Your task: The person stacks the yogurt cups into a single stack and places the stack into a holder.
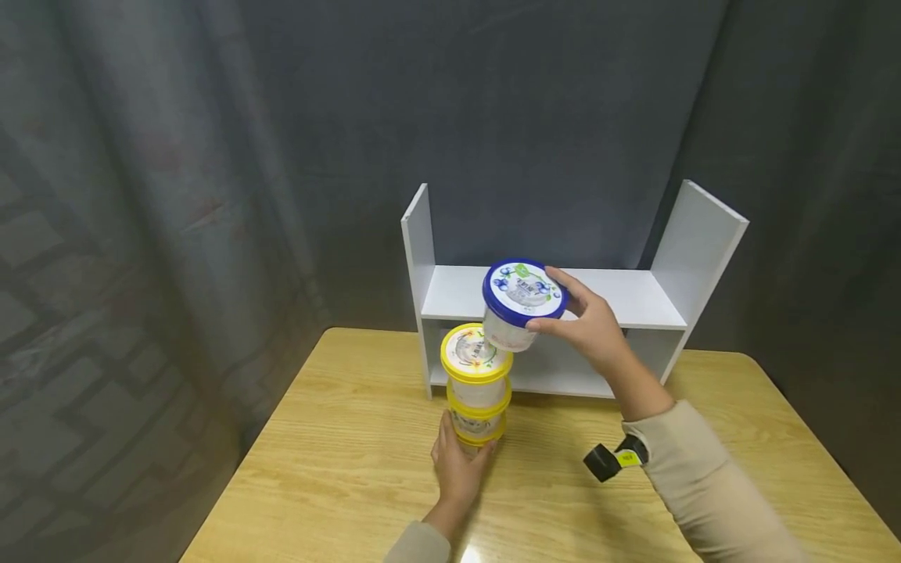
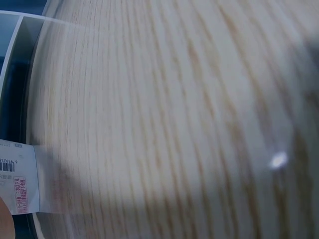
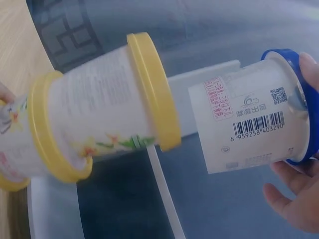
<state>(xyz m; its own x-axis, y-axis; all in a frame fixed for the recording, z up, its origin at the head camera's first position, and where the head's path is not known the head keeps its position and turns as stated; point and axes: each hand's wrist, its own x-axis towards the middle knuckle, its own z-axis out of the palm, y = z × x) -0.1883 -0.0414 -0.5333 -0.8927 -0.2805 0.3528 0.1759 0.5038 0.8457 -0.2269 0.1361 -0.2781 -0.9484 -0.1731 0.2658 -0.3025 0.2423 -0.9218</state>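
A white tub with a blue lid (image 1: pixel 524 291) is held up, slightly tilted, by my right hand (image 1: pixel 587 324), thumb and fingers gripping the lid's rim. Its barcode side (image 3: pixel 249 122) shows in the right wrist view, apart from the stack. Beside and below it stands a stack of yellow-lidded tubs; the top tub (image 1: pixel 477 356) rests on a middle tub (image 1: pixel 479 407). Around the bottom tub (image 1: pixel 468 448), my left hand (image 1: pixel 457 469) has its thumb and fingers on either side. In the left wrist view, a labelled tub (image 2: pixel 17 179) and a fingertip show at the left edge.
A white two-level shelf (image 1: pixel 549 375) with tall side panels stands behind the stack on the wooden table (image 1: pixel 352 438). Grey curtains (image 1: pixel 493 141) hang behind and at both sides. A black wrist camera (image 1: pixel 612 461) sticks out from the right sleeve.
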